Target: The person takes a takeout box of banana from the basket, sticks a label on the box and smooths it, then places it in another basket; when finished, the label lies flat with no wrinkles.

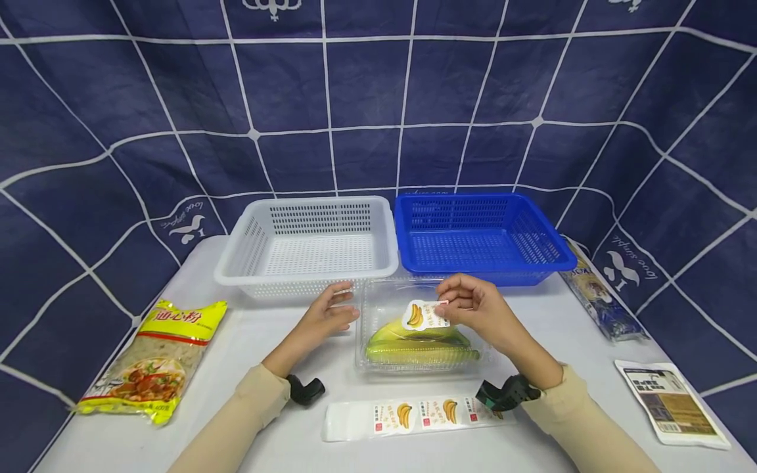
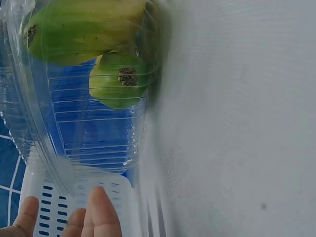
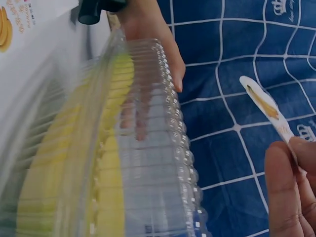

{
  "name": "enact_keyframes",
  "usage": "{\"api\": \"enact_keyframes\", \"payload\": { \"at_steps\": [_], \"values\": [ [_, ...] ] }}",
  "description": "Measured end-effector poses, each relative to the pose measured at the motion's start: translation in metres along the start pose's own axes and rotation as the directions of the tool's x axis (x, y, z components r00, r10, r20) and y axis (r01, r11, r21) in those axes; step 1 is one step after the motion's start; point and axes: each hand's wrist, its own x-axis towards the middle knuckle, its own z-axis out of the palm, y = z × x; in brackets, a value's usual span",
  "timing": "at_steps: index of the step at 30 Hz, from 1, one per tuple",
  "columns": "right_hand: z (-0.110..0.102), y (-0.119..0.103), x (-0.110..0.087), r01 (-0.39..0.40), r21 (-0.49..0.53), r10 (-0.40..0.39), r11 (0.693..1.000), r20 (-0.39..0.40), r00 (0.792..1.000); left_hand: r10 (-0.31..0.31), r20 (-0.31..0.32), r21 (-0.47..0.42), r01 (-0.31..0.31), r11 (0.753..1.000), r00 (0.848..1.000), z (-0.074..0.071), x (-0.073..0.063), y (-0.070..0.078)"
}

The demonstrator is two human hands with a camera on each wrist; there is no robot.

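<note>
A clear plastic clamshell box [image 1: 384, 299] with green-yellow bananas [image 1: 414, 353] inside stands on the white table, its lid down. Over the lid, my right hand [image 1: 481, 312] pinches a white banana sticker [image 1: 416, 316] between thumb and fingers. The right wrist view shows this sticker [image 3: 266, 106] nearly edge-on, apart from the box. Left of the box, my left hand [image 1: 326, 315] is held with fingers loosely spread and nothing in them. In the left wrist view, its fingertips [image 2: 102, 210] are close to the box's end; whether they touch cannot be told.
A strip of banana stickers [image 1: 414, 418] lies in front of the box. Behind are a white basket [image 1: 307, 279] and a blue basket [image 1: 485, 270]. A yellow food bag [image 1: 160, 361] lies left; a dark packet [image 1: 603, 299] and a white-brown pouch [image 1: 671, 402] lie right.
</note>
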Motion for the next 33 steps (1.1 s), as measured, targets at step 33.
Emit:
{"api": "enact_keyframes", "payload": {
  "at_steps": [33],
  "values": [
    [0.0,0.006,0.019,-0.134,-0.05,0.135,0.99,0.017,0.991,-0.019,0.224,-0.036,0.027,0.999,0.974,0.01,-0.004,0.003]
  ]
}}
